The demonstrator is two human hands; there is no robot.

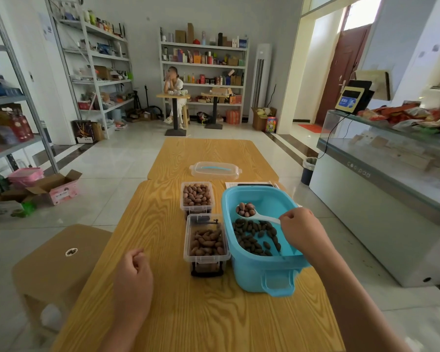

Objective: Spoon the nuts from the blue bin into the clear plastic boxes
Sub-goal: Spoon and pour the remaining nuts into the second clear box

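The blue bin stands on the right of the wooden table, with dark nuts spread over its floor. My right hand grips the handle of a white spoon, whose bowl holds several nuts above the bin's far end. Left of the bin stand two clear plastic boxes: the near box is partly filled with nuts, and the far box is nearly full. My left hand rests on the table as a loose fist, holding nothing.
A clear lid with a blue handle lies on the far table section. Papers lie behind the bin. A wooden stool stands at the left, a glass counter at the right. A person sits at a far table.
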